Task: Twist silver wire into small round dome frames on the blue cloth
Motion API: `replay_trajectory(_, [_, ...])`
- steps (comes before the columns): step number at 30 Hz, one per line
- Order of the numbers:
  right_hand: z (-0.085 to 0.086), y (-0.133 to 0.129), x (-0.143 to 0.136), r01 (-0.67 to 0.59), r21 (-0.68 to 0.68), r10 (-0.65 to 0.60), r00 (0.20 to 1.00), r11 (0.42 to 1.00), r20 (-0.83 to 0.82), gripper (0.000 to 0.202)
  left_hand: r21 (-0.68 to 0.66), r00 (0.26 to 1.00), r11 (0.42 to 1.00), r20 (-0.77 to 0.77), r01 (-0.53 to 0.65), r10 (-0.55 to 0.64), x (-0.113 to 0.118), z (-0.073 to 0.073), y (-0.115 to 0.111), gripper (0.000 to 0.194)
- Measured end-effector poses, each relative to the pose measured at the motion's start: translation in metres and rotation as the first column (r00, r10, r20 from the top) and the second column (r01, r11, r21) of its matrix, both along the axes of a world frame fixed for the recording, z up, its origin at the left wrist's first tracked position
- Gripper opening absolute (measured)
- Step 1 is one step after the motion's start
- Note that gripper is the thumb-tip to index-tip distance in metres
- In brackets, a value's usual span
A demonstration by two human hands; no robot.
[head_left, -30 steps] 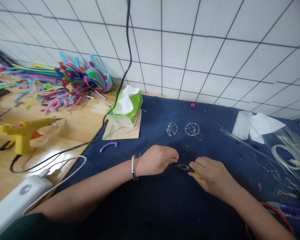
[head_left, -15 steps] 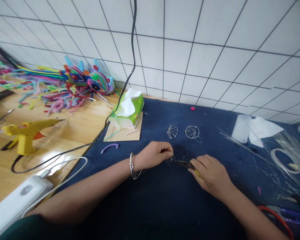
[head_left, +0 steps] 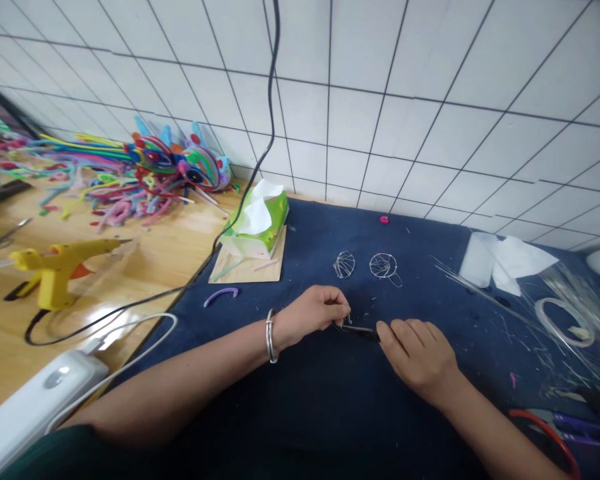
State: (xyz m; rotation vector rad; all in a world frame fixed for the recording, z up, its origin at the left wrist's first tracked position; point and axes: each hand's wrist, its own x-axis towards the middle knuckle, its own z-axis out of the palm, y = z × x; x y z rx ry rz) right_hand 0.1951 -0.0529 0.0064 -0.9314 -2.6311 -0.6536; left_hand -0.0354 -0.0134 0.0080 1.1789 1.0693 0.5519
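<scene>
My left hand (head_left: 316,312), with a silver bangle at the wrist, pinches a small piece of thin wire (head_left: 349,320); most of it is hidden by the fingers. Dark-jawed pliers (head_left: 361,330) are gripped in my right hand (head_left: 420,353), their handles covered by the palm. The plier tips point left and meet the wire just under my left fingertips. Beyond the hands, two round wire frames lie on the dark blue cloth: a domed one (head_left: 345,265) and a ring-like one (head_left: 383,265) with a loose wire loop.
On the left are a yellow glue gun (head_left: 55,270), a white power bank (head_left: 45,400) and coloured pipe cleaners (head_left: 120,200). A green tissue pack (head_left: 260,220) sits near the tiled wall. Rightward lie long wires (head_left: 575,300), a white coil (head_left: 543,320) and red-handled scissors (head_left: 555,433).
The pliers have moved left, and their tips now reach the wire at my left fingers. My left hand has shifted slightly right. My right hand has turned further over the handles.
</scene>
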Motion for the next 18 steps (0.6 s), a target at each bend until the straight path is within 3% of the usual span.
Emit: replay_trajectory(18, [0.0019,-0.0002,-0.0001,-0.013,0.009,0.012,1.0,1.0,0.025,0.024,-0.102,0.998,0.995,0.06,-0.004,0.01,0.002,0.0022,-0.0018,0.013])
